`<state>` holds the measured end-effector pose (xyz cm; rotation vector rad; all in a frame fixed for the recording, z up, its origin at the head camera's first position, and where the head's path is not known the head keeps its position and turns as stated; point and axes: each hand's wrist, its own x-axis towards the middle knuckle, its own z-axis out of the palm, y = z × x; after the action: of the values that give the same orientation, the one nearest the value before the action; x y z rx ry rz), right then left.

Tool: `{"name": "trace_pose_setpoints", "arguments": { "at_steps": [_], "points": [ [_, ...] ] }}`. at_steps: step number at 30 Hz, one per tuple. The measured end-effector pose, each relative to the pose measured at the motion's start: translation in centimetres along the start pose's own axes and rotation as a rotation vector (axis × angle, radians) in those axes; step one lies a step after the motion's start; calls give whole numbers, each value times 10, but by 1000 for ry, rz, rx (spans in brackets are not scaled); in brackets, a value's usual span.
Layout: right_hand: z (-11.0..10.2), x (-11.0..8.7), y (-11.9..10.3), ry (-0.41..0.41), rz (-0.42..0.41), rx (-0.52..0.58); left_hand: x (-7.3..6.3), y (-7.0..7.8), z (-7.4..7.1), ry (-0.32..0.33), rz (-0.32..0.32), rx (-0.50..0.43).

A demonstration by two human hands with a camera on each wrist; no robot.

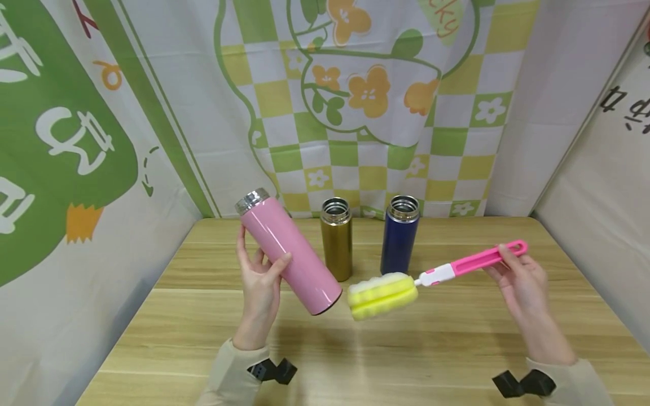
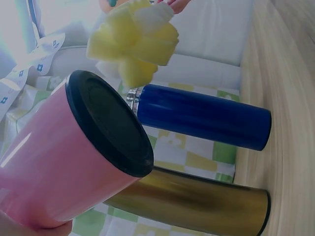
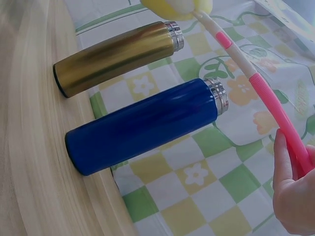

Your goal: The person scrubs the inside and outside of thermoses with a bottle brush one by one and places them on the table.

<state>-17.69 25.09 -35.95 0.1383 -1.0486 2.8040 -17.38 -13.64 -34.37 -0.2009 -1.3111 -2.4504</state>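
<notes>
My left hand (image 1: pixel 262 285) grips a pink thermos bottle (image 1: pixel 291 256), held tilted above the table with its steel neck up to the left. In the left wrist view the dark base of the pink thermos bottle (image 2: pixel 110 125) faces the camera. Pinched near the looped end of its pink handle, a bottle brush (image 1: pixel 439 274) is in my right hand (image 1: pixel 523 279). Its yellow and white sponge head (image 1: pixel 383 296) points left, just right of the pink bottle's base and apart from it in the head view. The sponge is slightly blurred.
Two uncapped thermos bottles stand upright toward the back of the wooden table (image 1: pixel 396 349): a gold one (image 1: pixel 337 248) and, right of it, a dark blue one (image 1: pixel 399 239). A checkered, flower-printed cloth (image 1: pixel 355 158) hangs behind; printed cloths flank both sides.
</notes>
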Motion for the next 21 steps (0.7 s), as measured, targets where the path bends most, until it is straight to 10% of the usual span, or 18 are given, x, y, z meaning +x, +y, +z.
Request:
{"name": "trace_pose_setpoints", "arguments": {
  "at_steps": [21],
  "points": [
    [-1,12,15,-13,-52,-176,-5,-3,5,-3,53,51]
  ]
}}
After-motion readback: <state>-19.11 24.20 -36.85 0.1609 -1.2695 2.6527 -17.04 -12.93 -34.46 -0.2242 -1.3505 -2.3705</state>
